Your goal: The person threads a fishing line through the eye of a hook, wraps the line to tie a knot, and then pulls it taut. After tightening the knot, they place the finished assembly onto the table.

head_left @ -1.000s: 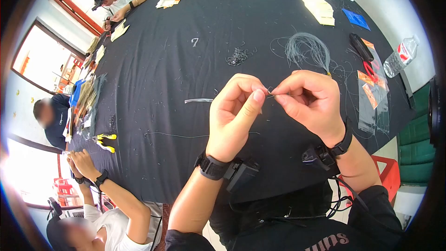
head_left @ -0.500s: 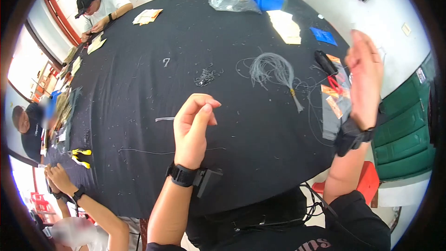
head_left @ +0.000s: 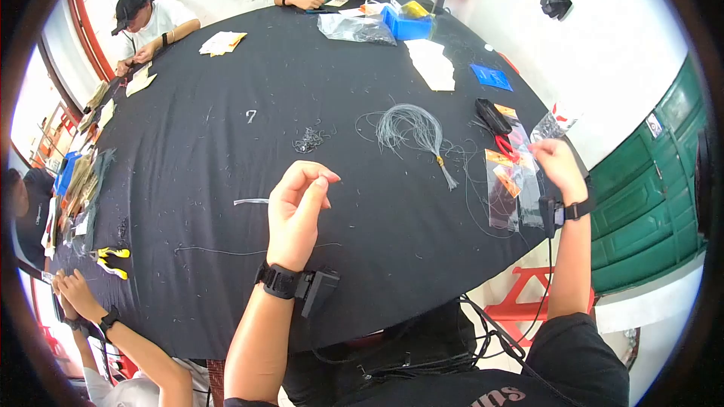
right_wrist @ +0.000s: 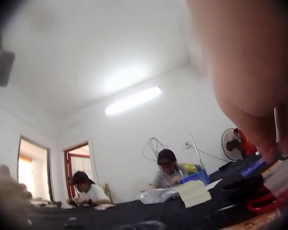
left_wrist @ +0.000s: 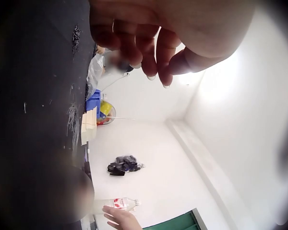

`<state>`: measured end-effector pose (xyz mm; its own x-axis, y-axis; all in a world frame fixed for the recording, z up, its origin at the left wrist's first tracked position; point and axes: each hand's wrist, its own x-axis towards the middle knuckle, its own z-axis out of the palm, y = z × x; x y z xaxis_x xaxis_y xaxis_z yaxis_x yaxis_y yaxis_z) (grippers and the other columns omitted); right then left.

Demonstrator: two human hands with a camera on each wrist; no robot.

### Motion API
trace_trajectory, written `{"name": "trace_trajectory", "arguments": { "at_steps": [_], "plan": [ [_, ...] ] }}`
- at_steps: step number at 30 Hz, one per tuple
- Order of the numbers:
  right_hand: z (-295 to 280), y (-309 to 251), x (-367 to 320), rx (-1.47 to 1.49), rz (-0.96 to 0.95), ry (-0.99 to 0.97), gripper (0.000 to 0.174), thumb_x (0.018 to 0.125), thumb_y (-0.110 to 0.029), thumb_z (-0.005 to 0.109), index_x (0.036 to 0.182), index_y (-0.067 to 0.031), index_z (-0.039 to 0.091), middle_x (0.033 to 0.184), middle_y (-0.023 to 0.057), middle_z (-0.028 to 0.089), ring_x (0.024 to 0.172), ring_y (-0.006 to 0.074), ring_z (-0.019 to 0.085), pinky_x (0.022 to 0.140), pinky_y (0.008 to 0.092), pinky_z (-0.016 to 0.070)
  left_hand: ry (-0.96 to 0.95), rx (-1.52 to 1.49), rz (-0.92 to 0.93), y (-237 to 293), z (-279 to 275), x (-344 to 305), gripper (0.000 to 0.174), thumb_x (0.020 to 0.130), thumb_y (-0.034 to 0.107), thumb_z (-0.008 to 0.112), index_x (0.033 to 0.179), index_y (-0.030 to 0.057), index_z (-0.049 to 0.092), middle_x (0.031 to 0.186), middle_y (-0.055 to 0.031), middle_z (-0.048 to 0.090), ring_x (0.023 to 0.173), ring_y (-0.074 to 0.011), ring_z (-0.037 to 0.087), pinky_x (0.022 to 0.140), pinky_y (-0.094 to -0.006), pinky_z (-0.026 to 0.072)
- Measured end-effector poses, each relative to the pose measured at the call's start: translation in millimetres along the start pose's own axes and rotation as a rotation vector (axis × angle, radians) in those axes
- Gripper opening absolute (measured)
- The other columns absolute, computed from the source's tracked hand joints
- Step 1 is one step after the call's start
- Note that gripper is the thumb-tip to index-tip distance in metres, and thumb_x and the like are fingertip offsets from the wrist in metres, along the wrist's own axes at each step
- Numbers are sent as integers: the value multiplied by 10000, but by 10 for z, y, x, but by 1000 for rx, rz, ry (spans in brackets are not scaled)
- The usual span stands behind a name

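Note:
My left hand is raised over the black cloth, thumb close against the curled index finger. In the left wrist view its fingers hang down beside the thumb, and I cannot tell whether something tiny is pinched there. Over the table's right side, my right hand is stretched out with fingers relaxed, close to a clear bottle and red-handled scissors. A pile of small dark hooks and a tied bundle of grey line lie beyond the left hand. A single strand lies near it.
Clear plastic packets and a black pouch lie at right. Farther back are cream cards, a blue packet and a blue bin. Yellow-handled pliers lie at left. Other people sit around the table.
My hands were together at a small hook and have parted. The right hand swung out to the right, then lowered toward the bottle and scissors. The left stayed raised; the head view turned right.

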<state>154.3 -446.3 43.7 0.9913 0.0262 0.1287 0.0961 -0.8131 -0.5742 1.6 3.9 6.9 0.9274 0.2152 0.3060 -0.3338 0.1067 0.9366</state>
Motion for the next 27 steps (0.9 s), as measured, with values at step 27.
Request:
{"name": "trace_trajectory", "arguments": {
  "at_steps": [27],
  "plan": [
    [1402, -1421, 49, -301, -522, 42, 117, 711, -180, 734, 743, -68, 744, 717, 126, 693, 698, 279, 687, 666, 372, 538, -53, 171, -5, -104, -65, -4, 113, 923, 109, 579, 905, 41, 668, 898, 10, 583, 738, -65, 525, 648, -233, 440]
  ]
}}
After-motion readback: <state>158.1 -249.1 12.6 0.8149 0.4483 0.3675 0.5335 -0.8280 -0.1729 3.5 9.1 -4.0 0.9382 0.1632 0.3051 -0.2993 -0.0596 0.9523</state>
